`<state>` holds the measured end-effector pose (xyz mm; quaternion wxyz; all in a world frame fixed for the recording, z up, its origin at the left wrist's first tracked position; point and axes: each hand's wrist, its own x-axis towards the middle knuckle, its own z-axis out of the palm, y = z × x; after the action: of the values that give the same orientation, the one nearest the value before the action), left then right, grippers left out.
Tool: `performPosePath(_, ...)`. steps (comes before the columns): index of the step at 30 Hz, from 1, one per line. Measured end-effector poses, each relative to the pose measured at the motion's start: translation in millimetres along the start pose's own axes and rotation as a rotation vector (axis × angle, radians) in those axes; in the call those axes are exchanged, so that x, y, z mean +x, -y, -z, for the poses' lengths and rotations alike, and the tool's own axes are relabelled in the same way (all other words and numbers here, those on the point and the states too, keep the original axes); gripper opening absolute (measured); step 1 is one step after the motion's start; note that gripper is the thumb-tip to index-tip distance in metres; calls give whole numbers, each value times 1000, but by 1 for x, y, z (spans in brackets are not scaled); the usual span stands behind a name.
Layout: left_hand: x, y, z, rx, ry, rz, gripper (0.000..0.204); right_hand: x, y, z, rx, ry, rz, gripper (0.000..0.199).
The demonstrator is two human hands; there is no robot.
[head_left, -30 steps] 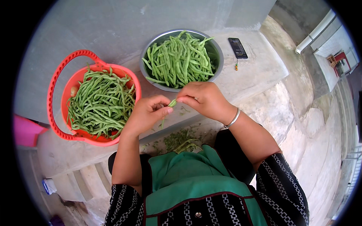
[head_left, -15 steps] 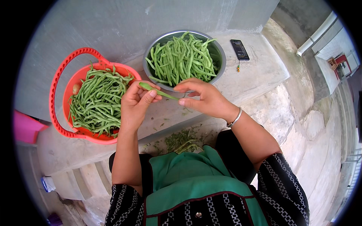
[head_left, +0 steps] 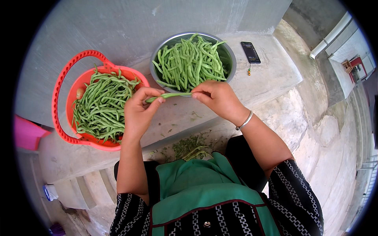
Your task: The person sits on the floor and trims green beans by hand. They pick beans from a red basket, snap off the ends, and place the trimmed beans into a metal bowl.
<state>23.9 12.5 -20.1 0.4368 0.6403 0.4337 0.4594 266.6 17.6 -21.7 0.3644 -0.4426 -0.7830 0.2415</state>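
Observation:
A single green bean is stretched level between my two hands, in front of the metal bowl. My left hand grips its left end between thumb and fingers. At the other end, the thumb and forefinger of my right hand pinch the tip; a silver bangle circles that wrist. Left of my left hand stands a red plastic basket with a tall handle, holding a heap of green beans. Beyond my right hand is a metal bowl piled with green beans.
A black phone with a beaded charm lies on the concrete ledge, right of the bowl. Green trimmings lie on the ground below the ledge. A pink container stands at the far left. A grey wall rises behind.
My right hand has closed from a loosely open shape into a pinch on the bean's right tip. The bean has swung from slanting down rightward to nearly level.

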Motion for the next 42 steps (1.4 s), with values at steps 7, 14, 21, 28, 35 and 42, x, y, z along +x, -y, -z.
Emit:
performPosePath(7, -1, 21, -9, 251, 275, 57, 23, 2, 4, 3, -147, -162, 129, 9)
performPosePath(14, -4, 13, -30, -104, 333, 208, 19, 2, 16, 0, 559, -128, -194, 13)
performPosePath(21, -7, 19, -38, -194, 320, 182, 19, 4, 20, -4, 811, -50, -259, 16)
performPosePath(28, 5, 15, -23, -317, -22, 133, 15, -3, 6, -9, 206, 86, 85, 16)
performPosePath(35, 9, 35, -32, -333, 64, 310, 24, -1, 0, -37, 491, 216, -289, 20)
performPosePath(42, 24, 18, -24, -347, -44, 146, 31, 62, -23, -22, 947, -152, -547, 29)
